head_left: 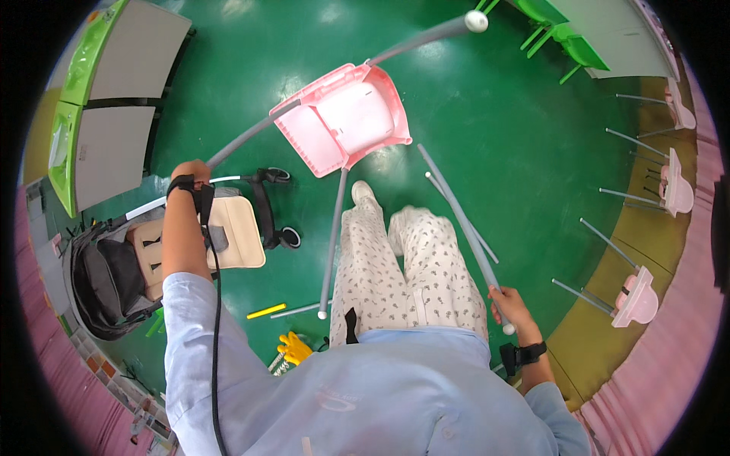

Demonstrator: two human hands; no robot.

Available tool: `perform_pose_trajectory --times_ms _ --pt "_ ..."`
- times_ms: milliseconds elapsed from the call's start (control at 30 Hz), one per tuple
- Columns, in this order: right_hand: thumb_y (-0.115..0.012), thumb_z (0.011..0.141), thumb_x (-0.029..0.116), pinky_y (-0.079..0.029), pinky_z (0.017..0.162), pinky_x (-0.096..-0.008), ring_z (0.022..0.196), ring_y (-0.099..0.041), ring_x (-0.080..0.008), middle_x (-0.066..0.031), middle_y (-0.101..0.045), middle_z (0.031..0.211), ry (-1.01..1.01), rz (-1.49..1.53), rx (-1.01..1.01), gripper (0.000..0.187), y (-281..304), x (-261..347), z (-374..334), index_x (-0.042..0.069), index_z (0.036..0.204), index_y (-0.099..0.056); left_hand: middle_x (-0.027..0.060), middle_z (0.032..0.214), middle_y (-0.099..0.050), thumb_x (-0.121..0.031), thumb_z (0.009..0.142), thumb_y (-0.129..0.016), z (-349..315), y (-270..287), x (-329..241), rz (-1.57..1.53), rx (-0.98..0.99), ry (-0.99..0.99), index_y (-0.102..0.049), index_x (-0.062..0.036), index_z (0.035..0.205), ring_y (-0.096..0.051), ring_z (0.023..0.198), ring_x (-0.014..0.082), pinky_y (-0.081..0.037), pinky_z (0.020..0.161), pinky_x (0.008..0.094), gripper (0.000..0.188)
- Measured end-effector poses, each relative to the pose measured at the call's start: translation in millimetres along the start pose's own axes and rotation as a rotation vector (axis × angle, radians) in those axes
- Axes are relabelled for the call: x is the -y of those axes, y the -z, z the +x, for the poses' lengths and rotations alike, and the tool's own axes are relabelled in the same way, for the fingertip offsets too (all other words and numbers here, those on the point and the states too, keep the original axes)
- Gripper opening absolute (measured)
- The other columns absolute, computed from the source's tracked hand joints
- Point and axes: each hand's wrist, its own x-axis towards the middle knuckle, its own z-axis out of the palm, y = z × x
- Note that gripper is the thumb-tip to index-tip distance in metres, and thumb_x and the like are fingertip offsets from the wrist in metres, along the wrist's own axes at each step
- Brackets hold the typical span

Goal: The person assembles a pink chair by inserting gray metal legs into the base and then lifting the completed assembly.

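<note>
A pink plastic child's chair (354, 121) is in front of me, with three grey tube legs sticking out from it. One leg (251, 137) runs to my left hand (192, 173), which is closed round its end. Another leg (335, 235) points back toward me, ending in a white cap. The third leg (426, 38) reaches up to the far right. My right hand (512, 308) grips a separate grey chair leg (461, 211) near its white-capped end; its far end is apart from the chair. Under it lies a thinner grey rod (479, 240) on the floor.
A stroller (114, 266) stands close by my left arm. Grey tables (125, 144) with green edges are at the left. Yellow gloves (293, 348) and a yellow stick (266, 311) lie near my left side. Upturned pink chairs (637, 298) line the right wall; green chairs (582, 50) stand far right.
</note>
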Motion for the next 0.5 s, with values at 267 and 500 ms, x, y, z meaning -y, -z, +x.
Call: perform_pose_trajectory --times_ms 267,500 --pt "-0.047 0.088 0.036 -0.032 0.033 -0.0250 0.034 -0.040 -0.0110 -0.0022 -0.045 0.049 -0.044 -0.006 0.103 0.033 13.8 36.8 -15.2 0.005 0.075 -0.046 0.0180 0.082 -0.063 -0.009 0.077 -0.049 58.1 8.4 44.9 0.224 -0.382 -0.038 -0.060 -0.0022 0.092 -0.062 0.073 0.0316 -0.049 0.060 0.0416 0.020" --pt "-0.045 0.089 0.039 -0.030 0.031 -0.0225 0.033 -0.038 -0.0093 -0.0015 -0.044 0.048 -0.101 0.161 0.179 0.036 25.4 53.4 -14.3 0.005 0.077 -0.046 0.0117 0.086 -0.064 -0.014 0.079 -0.047 61.5 4.5 39.5 0.335 -0.591 0.044 -0.057 -0.0093 0.090 -0.062 0.083 0.0304 -0.048 0.068 0.0447 0.016"
